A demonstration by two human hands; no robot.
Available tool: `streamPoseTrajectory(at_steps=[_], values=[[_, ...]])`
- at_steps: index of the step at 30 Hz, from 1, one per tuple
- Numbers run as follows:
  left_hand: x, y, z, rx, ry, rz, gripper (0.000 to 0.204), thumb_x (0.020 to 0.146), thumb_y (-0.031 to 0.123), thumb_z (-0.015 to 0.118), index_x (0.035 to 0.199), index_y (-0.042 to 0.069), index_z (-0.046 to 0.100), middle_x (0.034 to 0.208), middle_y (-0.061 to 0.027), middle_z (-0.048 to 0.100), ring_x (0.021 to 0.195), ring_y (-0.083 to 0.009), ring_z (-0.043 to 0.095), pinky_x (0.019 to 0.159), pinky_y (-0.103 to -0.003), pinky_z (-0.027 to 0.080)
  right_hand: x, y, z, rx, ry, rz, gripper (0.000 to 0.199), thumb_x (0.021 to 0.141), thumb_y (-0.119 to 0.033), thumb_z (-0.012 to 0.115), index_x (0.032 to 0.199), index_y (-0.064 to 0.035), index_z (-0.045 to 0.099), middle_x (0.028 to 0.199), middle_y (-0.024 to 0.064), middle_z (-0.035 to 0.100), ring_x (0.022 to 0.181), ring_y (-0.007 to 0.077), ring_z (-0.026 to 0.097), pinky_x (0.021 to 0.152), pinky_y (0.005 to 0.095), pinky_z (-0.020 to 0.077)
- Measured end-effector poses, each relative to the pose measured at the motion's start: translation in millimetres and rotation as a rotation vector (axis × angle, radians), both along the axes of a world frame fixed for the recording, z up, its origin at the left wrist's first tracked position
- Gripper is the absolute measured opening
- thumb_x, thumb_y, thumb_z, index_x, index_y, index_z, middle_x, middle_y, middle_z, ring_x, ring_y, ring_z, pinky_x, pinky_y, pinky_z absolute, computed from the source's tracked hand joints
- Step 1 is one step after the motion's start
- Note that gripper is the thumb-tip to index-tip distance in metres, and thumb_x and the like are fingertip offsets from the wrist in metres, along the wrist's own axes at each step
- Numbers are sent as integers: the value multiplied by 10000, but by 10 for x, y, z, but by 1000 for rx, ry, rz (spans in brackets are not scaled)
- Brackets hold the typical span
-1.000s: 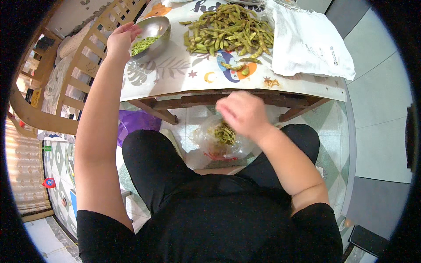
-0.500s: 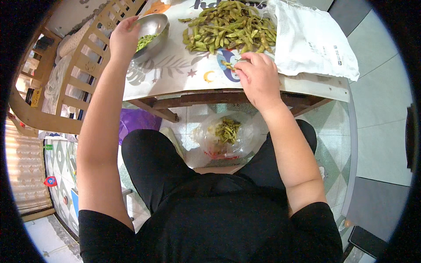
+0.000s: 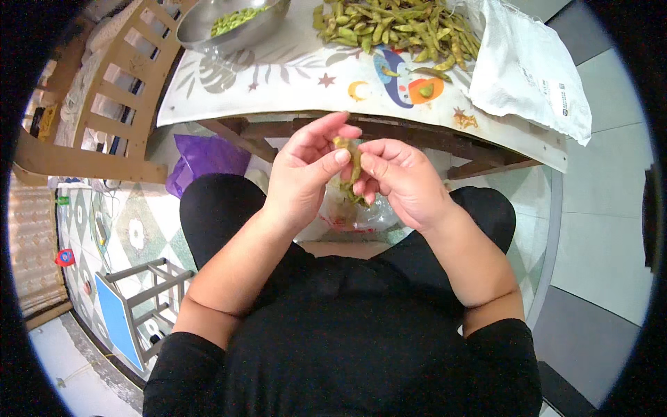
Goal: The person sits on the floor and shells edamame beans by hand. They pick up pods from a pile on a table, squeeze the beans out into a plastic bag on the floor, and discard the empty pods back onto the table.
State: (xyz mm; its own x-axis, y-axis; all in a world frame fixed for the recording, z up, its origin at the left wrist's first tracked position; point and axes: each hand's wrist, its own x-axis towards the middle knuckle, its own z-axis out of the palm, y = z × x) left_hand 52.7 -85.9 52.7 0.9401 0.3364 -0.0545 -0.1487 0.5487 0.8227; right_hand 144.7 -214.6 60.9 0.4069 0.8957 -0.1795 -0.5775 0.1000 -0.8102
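Note:
Between my two hands, in front of the table's near edge, is a yellow-green soybean pod (image 3: 356, 165). My left hand (image 3: 302, 170) pinches its upper end with thumb and fingertips. On the other side, my right hand (image 3: 410, 182) grips the pod between thumb and forefinger. Below them a clear plastic bag (image 3: 340, 221) rests between my legs, mostly covered by the hands. On the table lies a heap of pods (image 3: 389, 28), with a few loose ones at its near edge. A metal bowl (image 3: 198, 38) at the table's left holds shelled green beans (image 3: 237, 21).
A white sack (image 3: 531, 69) lies at the table's right side on the printed tablecloth (image 3: 278, 90). Left of the table stands a wooden slatted rail (image 3: 121, 97). A purple bag (image 3: 208, 163) and a small blue-topped stool (image 3: 119, 320) are on the floor.
My left hand has left the bowl's rim and come down to the middle. The right hand has drawn back from the table toward me, and both now meet on a pod.

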Motion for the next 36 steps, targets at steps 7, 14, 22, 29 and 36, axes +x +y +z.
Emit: streamPoseTrajectory(at_steps=[7, 14, 22, 29, 36], values=[[-68, -18, -230, -3, -11, 59, 193, 775, 21, 545, 967, 9, 555, 910, -64, 580, 740, -94, 525, 684, -227, 435, -17, 24, -116, -92, -4, 71, 164, 830, -156, 501, 898, -12, 541, 790, 51, 589, 614, 94, 550, 502, 189, 446], [-121, 5, -238, 198, -8, 83, 204, 755, 46, 572, 956, 9, 570, 934, -101, 582, 824, -156, 540, 740, -275, 433, -6, 24, -135, -119, -15, 117, 159, 821, -164, 514, 883, -22, 544, 770, 62, 597, 584, 90, 548, 491, 187, 450], [-112, -24, -227, 275, 40, 48, 206, 755, 42, 563, 954, -6, 582, 996, -131, 576, 919, -184, 543, 829, -301, 414, -38, 43, -161, -193, -119, 86, 166, 810, -193, 536, 842, -32, 563, 741, 57, 604, 540, 77, 539, 478, 176, 437], [-135, -35, -325, 223, 40, 43, 221, 763, 35, 549, 976, -16, 573, 1028, -145, 562, 931, -191, 540, 838, -300, 410, -42, 20, -153, -178, -88, 122, 184, 814, -218, 529, 814, -39, 571, 740, 55, 608, 519, 71, 533, 459, 169, 425], [-110, -17, -437, 616, -114, 188, 191, 765, 40, 554, 950, 8, 590, 995, -116, 584, 951, -212, 544, 841, -303, 408, -83, 21, -186, -212, -14, 131, 176, 827, -216, 507, 809, -47, 553, 719, 60, 599, 497, 71, 517, 430, 163, 392]])
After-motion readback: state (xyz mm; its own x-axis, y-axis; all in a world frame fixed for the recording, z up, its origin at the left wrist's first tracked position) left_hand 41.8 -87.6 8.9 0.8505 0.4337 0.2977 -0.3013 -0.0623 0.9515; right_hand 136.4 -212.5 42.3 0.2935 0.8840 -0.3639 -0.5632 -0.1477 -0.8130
